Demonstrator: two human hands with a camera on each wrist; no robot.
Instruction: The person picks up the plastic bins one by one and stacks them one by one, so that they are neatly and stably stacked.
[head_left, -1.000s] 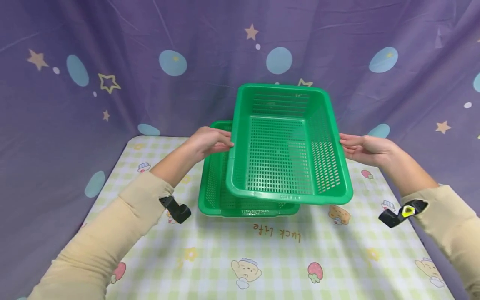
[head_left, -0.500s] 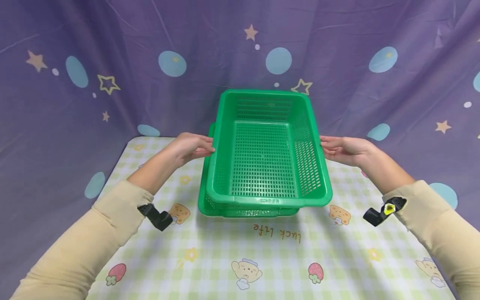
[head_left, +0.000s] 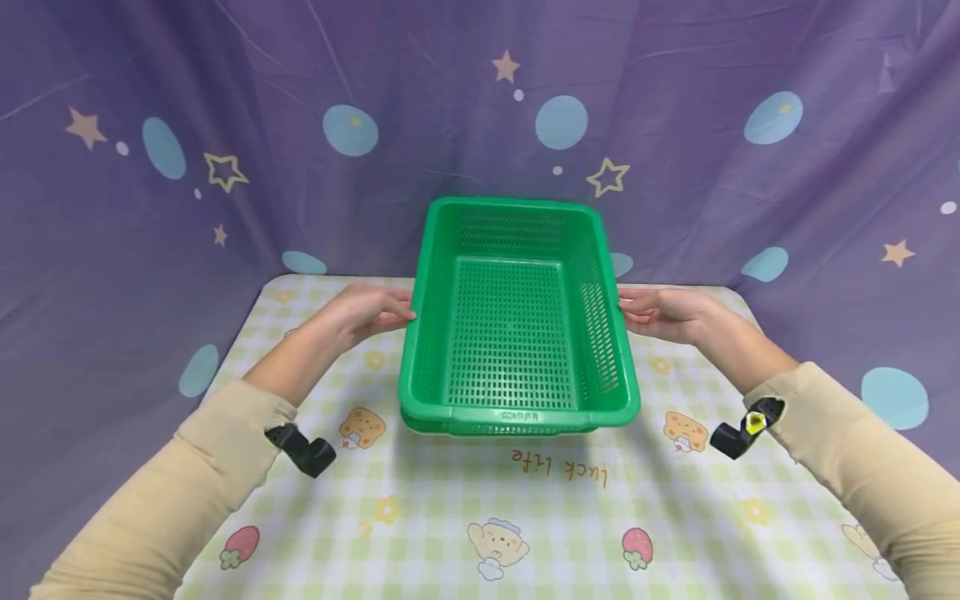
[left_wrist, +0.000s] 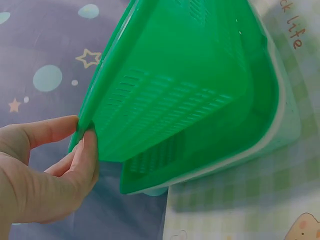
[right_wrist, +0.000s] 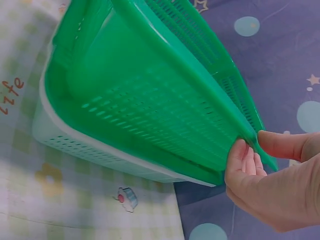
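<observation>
A green perforated plastic basket [head_left: 519, 415] is held up between both hands, open side facing up and toward me. My left hand [head_left: 366, 312] pinches its left rim, thumb on one side and fingers on the other. On the opposite rim, my right hand [head_left: 666, 315] grips in the same way. A second green basket [head_left: 495, 429] stands on the table below, mostly hidden by the first in the head view. Both wrist views show the held basket [left_wrist: 165, 105] tilted and partly inside the lower basket [right_wrist: 55, 110], whose outer side looks pale.
The table has a green-and-white checked cloth [head_left: 450, 542] printed with cartoon figures and strawberries. Behind it hangs a purple curtain [head_left: 450, 100] with stars and blue ovals. Black wrist mounts [head_left: 300, 450] sit at the sleeves.
Both hands have moved the held basket left and lower, from off to the right to over the lower basket. It now covers nearly all of that basket. The grips are unchanged.
</observation>
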